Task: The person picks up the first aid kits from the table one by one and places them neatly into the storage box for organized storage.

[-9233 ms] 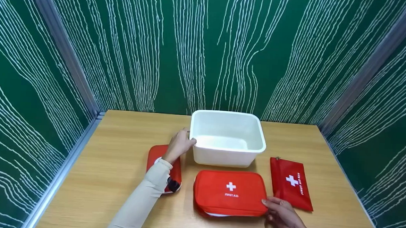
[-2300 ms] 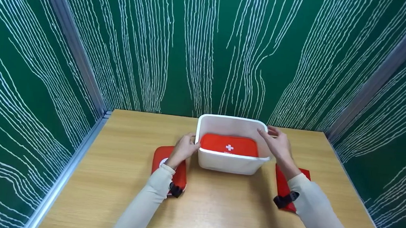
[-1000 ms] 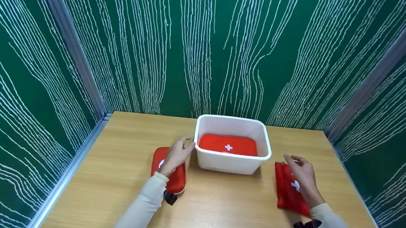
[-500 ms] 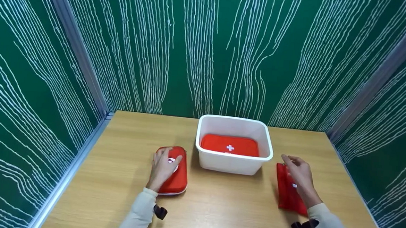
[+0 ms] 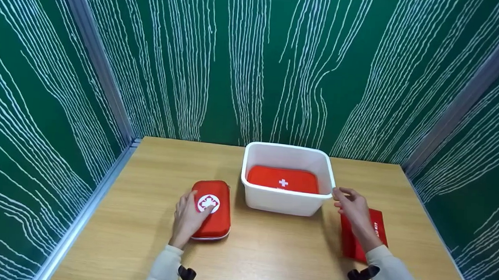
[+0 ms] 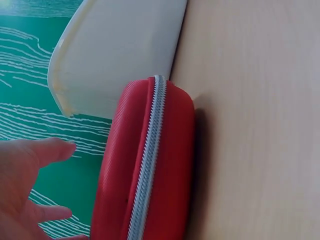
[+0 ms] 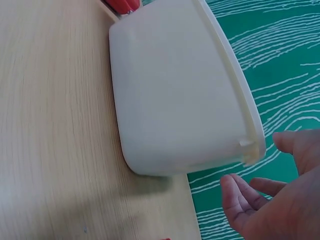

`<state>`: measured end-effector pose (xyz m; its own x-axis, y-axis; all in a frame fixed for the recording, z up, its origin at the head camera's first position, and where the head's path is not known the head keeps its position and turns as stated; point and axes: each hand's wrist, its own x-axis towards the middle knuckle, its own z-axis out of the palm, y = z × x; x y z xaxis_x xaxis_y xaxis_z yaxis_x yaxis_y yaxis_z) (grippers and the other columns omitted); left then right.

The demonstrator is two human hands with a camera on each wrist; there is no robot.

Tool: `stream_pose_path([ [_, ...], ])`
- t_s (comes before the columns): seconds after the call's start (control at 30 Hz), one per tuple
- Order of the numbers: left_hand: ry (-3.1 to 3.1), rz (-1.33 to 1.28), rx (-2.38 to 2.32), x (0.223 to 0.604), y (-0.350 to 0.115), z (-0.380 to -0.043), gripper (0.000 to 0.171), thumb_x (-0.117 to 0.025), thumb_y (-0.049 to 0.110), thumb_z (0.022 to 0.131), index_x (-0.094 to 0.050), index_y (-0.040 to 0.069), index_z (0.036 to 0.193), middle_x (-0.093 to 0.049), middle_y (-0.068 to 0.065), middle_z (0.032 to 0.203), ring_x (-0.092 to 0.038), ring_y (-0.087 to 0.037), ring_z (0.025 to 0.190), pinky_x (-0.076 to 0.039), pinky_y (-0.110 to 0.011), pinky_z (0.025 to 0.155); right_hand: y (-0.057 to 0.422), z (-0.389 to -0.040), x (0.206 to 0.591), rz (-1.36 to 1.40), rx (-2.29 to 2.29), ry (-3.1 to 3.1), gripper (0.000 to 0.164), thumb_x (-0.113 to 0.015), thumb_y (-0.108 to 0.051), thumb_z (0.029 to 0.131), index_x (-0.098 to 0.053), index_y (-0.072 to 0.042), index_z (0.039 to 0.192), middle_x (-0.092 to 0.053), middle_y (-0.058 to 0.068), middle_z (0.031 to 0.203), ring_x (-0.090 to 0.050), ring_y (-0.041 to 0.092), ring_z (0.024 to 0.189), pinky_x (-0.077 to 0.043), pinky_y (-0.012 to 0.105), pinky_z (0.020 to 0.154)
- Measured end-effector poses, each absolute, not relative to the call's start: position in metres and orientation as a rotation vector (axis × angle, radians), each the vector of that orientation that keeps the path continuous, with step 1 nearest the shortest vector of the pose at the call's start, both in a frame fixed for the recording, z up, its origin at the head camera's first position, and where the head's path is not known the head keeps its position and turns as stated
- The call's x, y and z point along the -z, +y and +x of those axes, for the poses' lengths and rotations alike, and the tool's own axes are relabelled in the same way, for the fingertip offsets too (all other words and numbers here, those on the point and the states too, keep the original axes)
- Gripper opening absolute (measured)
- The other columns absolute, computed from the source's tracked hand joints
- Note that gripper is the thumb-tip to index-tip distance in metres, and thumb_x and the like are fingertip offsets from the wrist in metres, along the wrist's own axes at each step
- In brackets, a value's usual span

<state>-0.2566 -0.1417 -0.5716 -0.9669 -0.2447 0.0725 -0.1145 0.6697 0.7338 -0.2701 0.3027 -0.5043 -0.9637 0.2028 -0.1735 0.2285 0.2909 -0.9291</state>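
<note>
My left hand (image 5: 189,217) hovers over the left side of a red zippered hard case (image 5: 216,224) with a white round emblem. In the left wrist view its fingers (image 6: 52,150) are spread and apart from the case. A white plastic bin (image 5: 280,201) stands at the middle back, holding a red first aid pouch (image 5: 269,177) with a white cross. My right hand (image 5: 353,208) is by the bin's right front corner, fingers loosely bent. The right wrist view shows a small gap between them and the rim. Below that forearm lies a flat red first aid kit pouch (image 5: 351,243), partly hidden.
The wooden table (image 5: 269,256) meets green walls (image 5: 287,73) with white wavy lines at the back and both sides. Metal posts (image 5: 104,64) stand in the corners. The hard case lies just left of the bin.
The first aid pouch went from the table into the bin. My left hand left the bin's rim and moved over the hard case; my right hand recently shifted from above the flat pouch toward the bin.
</note>
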Motion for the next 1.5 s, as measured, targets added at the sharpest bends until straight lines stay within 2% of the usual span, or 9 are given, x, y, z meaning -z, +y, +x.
stream_pose_path([
  [0.23, -2.736, 0.383, 1.203, 0.583, -0.152, -0.237, 0.088, -0.077, 0.041, 0.078, -0.036, 0.007, 0.147, -0.047, -0.019, 0.135, -0.042, -0.036, 0.121, -0.038, -0.056, 0.098, 0.291, -0.277, 0.507, 0.406, 1.817, 2.534, 0.065, -0.058, -0.041, 0.097, -0.039, -0.002, 0.145, -0.059, 0.016, 0.119, -0.064, 0.014, 0.090, -0.055, 0.024, 0.078],
  [0.43, -2.789, 0.461, 1.191, 0.590, -0.158, -0.221, 0.094, -0.076, 0.049, 0.077, -0.035, 0.000, 0.146, -0.045, -0.022, 0.135, -0.041, -0.038, 0.121, -0.037, -0.058, 0.101, 0.288, -0.280, 0.507, 0.430, 1.818, 2.522, 0.059, -0.058, -0.037, 0.097, -0.041, -0.003, 0.143, -0.059, 0.010, 0.111, -0.062, 0.014, 0.089, -0.055, 0.025, 0.077],
  [0.57, -2.823, 0.516, 1.141, 0.592, -0.159, -0.213, 0.096, -0.075, 0.055, 0.076, -0.038, -0.005, 0.142, -0.048, -0.024, 0.131, -0.043, -0.039, 0.119, -0.037, -0.058, 0.100, 0.288, -0.280, 0.506, 0.428, 1.824, 2.526, 0.058, -0.058, -0.035, 0.097, -0.041, -0.003, 0.142, -0.059, 0.010, 0.109, -0.061, 0.014, 0.087, -0.055, 0.025, 0.076],
  [0.7, -2.827, 0.548, 1.091, 0.596, -0.158, -0.204, 0.089, -0.074, 0.059, 0.074, -0.050, -0.006, 0.130, -0.054, -0.021, 0.117, -0.047, -0.037, 0.112, -0.040, -0.055, 0.093, 0.287, -0.280, 0.507, 0.435, 1.847, 2.535, 0.057, -0.059, -0.033, 0.097, -0.042, -0.002, 0.142, -0.060, 0.009, 0.105, -0.062, 0.013, 0.084, -0.056, 0.024, 0.074],
  [0.83, -2.823, 0.567, 1.094, 0.599, -0.156, -0.198, 0.080, -0.072, 0.062, 0.074, -0.057, -0.003, 0.119, -0.057, -0.017, 0.108, -0.051, -0.036, 0.106, -0.041, -0.051, 0.087, 0.287, -0.280, 0.509, 0.449, 1.862, 2.536, 0.058, -0.059, -0.034, 0.097, -0.041, -0.003, 0.143, -0.059, 0.009, 0.106, -0.062, 0.013, 0.084, -0.056, 0.023, 0.073],
  [1.03, -2.857, 0.642, 1.157, 0.600, -0.155, -0.201, 0.087, -0.066, 0.071, 0.075, -0.058, -0.005, 0.117, -0.058, -0.015, 0.102, -0.051, -0.032, 0.099, -0.041, -0.048, 0.084, 0.289, -0.279, 0.511, 0.448, 1.881, 2.509, 0.059, -0.059, -0.037, 0.096, -0.042, -0.005, 0.142, -0.058, 0.009, 0.108, -0.061, 0.015, 0.085, -0.057, 0.028, 0.079],
  [1.17, -2.846, 0.673, 1.147, 0.600, -0.152, -0.204, 0.089, -0.064, 0.077, 0.072, -0.060, -0.004, 0.109, -0.059, -0.015, 0.097, -0.053, -0.032, 0.095, -0.042, -0.047, 0.081, 0.288, -0.279, 0.511, 0.451, 1.899, 2.498, 0.057, -0.060, -0.037, 0.096, -0.043, -0.005, 0.141, -0.058, 0.008, 0.106, -0.062, 0.014, 0.084, -0.057, 0.030, 0.080],
  [1.33, -2.833, 0.698, 1.162, 0.602, -0.150, -0.206, 0.088, -0.065, 0.075, 0.072, -0.060, -0.005, 0.107, -0.059, -0.015, 0.096, -0.054, -0.032, 0.094, -0.042, -0.047, 0.082, 0.287, -0.278, 0.511, 0.450, 1.895, 2.494, 0.057, -0.059, -0.037, 0.097, -0.042, -0.006, 0.142, -0.058, 0.008, 0.106, -0.062, 0.014, 0.085, -0.056, 0.028, 0.078],
  [1.5, -2.813, 0.704, 1.220, 0.602, -0.150, -0.207, 0.084, -0.067, 0.071, 0.073, -0.060, -0.006, 0.106, -0.060, -0.015, 0.096, -0.055, -0.031, 0.094, -0.041, -0.046, 0.082, 0.287, -0.277, 0.511, 0.453, 1.886, 2.500, 0.058, -0.058, -0.037, 0.097, -0.041, -0.006, 0.143, -0.057, 0.010, 0.110, -0.062, 0.022, 0.093, -0.056, 0.031, 0.082],
])
